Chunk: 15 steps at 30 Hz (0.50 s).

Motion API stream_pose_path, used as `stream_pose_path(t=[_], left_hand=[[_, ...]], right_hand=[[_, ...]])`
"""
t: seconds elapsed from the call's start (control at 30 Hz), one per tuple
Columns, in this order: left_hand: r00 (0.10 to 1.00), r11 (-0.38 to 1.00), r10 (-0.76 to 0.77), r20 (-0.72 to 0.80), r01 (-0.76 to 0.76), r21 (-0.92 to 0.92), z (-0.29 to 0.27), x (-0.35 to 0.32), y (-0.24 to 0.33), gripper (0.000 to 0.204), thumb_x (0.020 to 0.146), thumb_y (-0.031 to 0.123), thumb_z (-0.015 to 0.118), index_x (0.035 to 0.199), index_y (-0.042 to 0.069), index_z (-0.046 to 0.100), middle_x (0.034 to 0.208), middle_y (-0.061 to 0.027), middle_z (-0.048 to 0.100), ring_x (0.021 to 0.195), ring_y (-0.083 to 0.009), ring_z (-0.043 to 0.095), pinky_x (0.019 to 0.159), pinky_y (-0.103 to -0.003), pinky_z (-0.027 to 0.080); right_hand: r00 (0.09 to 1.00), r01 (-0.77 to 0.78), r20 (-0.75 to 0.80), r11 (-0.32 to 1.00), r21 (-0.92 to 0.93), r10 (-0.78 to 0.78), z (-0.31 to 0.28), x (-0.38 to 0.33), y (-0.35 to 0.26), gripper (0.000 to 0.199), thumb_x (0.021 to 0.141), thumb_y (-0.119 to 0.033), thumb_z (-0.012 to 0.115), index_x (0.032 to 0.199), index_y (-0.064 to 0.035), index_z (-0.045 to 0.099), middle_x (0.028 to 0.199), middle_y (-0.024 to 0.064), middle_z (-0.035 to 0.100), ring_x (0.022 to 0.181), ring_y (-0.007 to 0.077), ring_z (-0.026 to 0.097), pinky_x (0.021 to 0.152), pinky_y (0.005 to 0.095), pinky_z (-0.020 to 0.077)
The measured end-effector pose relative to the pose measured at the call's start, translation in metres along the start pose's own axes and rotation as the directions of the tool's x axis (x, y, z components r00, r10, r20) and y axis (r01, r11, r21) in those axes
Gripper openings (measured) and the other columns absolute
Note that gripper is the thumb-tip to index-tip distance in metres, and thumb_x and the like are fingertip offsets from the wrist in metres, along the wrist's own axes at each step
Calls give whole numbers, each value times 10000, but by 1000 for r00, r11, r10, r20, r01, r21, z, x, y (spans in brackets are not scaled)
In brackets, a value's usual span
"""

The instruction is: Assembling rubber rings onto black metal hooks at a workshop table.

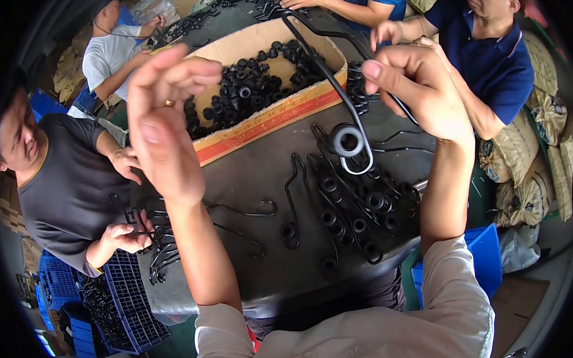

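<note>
My right hand (422, 89), raised over the table, is closed on a bent black metal rod (331, 73) between thumb and fingers. A black rubber bushing (336, 140) with a round hole sits at the rod's lower looped end. My left hand (169, 118) is up at the left of the cardboard box, slightly blurred, fingers apart, holding nothing. Below my right hand lies a pile of bent rods with bushings (361, 207) on the dark table (258, 279). Loose rods (247, 210) without visible bushings lie between my forearms.
The shallow cardboard box (269, 125) holds many black bushings (245, 89). At the left, a person in a dark shirt (66, 171) handles rods near the table edge. Other people work across the table. Blue crates (131, 300) and woven sacks (526, 193) stand around the table.
</note>
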<state>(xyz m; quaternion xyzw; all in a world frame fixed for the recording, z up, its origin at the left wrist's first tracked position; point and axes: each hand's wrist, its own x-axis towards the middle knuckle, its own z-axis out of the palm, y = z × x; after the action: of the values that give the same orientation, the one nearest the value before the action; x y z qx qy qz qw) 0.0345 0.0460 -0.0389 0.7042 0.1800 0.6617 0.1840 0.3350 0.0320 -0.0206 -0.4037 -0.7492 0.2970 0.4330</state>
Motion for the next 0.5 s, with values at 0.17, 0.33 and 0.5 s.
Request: stream_pose_path(t=[0.17,0.33,0.5], left_hand=[[997,989,19,-73,-29,-143,-18,6,9,662,1062,518,363,1310,-82,491,1060,-176,685,985,-207,638,889,-319,433],[996,979,10,-93,-28,-204,-26,6,19,549,1078,411,379,1237,-80,565,974,-158,704,913,-181,640,851,-298,442],[993,997,-12,-115,3,-72,-25,7,31,368,1036,318,546,1067,-22,686,837,-78,712,800,-98,616,739,-237,437]], right_hand=[[964,-266,81,926,268,254,13,-41,20,353,1019,-284,624,798,-10,642,529,-25,498,430,39,407,414,225,279],[874,-458,239,882,113,423,53,-58,36,306,1002,-214,648,787,2,618,527,-23,499,442,44,426,418,249,295],[836,-481,308,877,12,454,81,-60,36,269,1003,-177,640,809,9,622,559,-24,513,451,33,436,423,235,306]])
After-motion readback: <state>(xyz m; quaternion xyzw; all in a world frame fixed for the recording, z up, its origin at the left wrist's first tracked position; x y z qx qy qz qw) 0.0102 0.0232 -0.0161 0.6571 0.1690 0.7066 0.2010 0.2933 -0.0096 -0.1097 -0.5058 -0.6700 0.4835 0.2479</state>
